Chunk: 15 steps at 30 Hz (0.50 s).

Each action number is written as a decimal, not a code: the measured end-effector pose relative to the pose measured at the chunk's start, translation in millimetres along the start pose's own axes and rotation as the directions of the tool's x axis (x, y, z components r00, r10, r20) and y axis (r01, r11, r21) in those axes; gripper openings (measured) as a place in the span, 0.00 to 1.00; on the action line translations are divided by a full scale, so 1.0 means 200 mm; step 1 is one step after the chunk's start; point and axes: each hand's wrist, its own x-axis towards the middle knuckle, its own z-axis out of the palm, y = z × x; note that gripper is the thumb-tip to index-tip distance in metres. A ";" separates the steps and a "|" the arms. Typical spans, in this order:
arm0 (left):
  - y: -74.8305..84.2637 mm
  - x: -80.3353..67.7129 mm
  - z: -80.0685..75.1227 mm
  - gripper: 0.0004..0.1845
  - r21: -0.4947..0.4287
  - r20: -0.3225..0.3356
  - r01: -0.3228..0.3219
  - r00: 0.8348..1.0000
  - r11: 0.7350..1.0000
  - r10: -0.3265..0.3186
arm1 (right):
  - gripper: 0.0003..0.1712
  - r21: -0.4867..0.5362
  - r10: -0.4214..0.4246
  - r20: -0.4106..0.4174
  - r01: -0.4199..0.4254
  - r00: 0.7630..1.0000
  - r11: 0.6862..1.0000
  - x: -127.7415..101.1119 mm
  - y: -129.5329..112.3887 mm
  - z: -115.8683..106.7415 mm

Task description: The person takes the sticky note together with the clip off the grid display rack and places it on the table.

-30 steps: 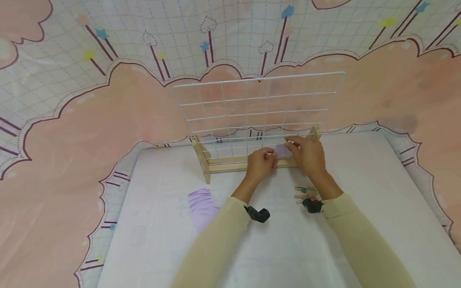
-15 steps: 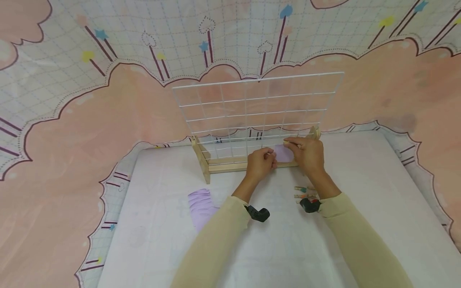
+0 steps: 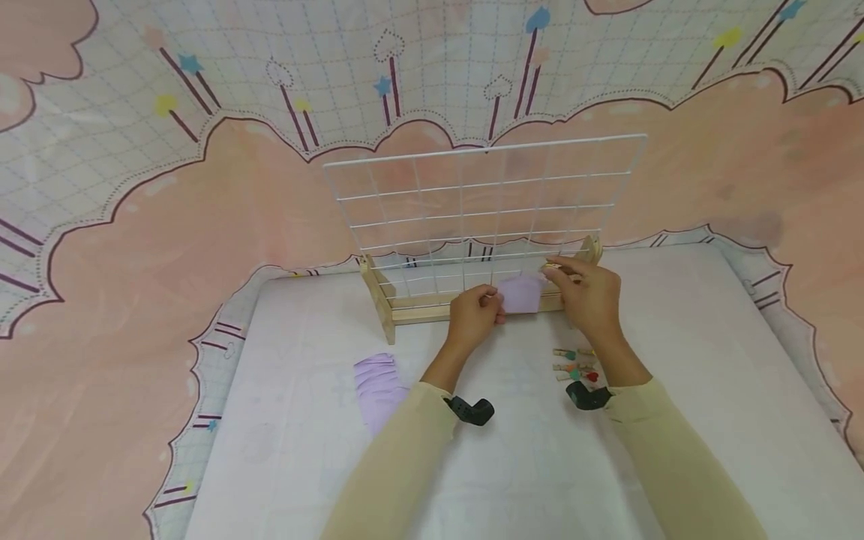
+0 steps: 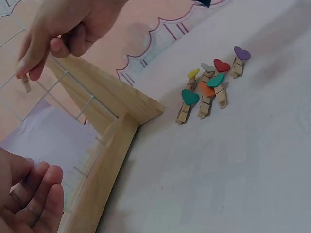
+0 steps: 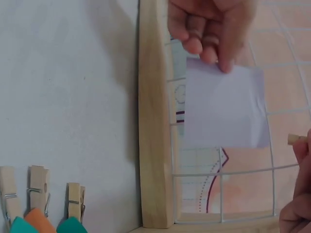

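A small purple paper square [image 3: 520, 295] is held up in front of the white wire grid rack [image 5: 221, 174]. My left hand [image 3: 474, 316] pinches it by its left edge between thumb and fingers. Near the paper's upper right corner, my right hand [image 3: 592, 297] pinches a small wooden clothespin [image 4: 26, 84], a bit of yellow showing at its fingertips in the head view. In the right wrist view the clothespin is apart from the paper, which overlaps the grid wires.
The rack stands on a wooden base [image 5: 154, 121] at the table's back. Several clothespins with coloured hearts [image 4: 189, 97] lie on the white table [image 3: 526, 465] by the right forearm. Overlapping purple paper sheets [image 3: 376, 386] lie left, partly behind the left sleeve.
My left hand has shifted left and slightly down with the paper square. My right hand, still pinching the clothespin, has moved slightly right, and more of the paper shows between the hands.
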 end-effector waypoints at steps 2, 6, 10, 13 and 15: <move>-0.01 -0.01 -0.02 0.09 -0.023 -0.012 0.012 1.000 1.000 -0.012 | 0.14 0.034 0.024 0.039 -0.025 0.999 0.999 -0.01 0.00 -0.02; -0.01 -0.04 -0.08 0.09 -0.037 -0.014 0.017 1.000 0.999 -0.018 | 0.16 0.092 0.089 0.118 -0.100 0.989 0.991 -0.04 0.01 -0.05; -0.02 -0.07 -0.15 0.10 -0.053 -0.017 0.017 1.000 0.998 -0.018 | 0.16 0.107 0.152 0.174 -0.172 0.973 0.979 -0.06 0.00 -0.06; -0.03 -0.10 -0.19 0.11 -0.071 -0.028 0.021 0.999 0.997 -0.023 | 0.16 0.100 0.193 0.202 -0.216 0.960 0.971 -0.07 0.00 -0.07; -0.03 -0.12 -0.22 0.10 -0.083 -0.032 0.023 0.999 0.996 -0.026 | 0.16 0.091 0.215 0.221 -0.239 0.951 0.967 -0.08 -0.01 -0.08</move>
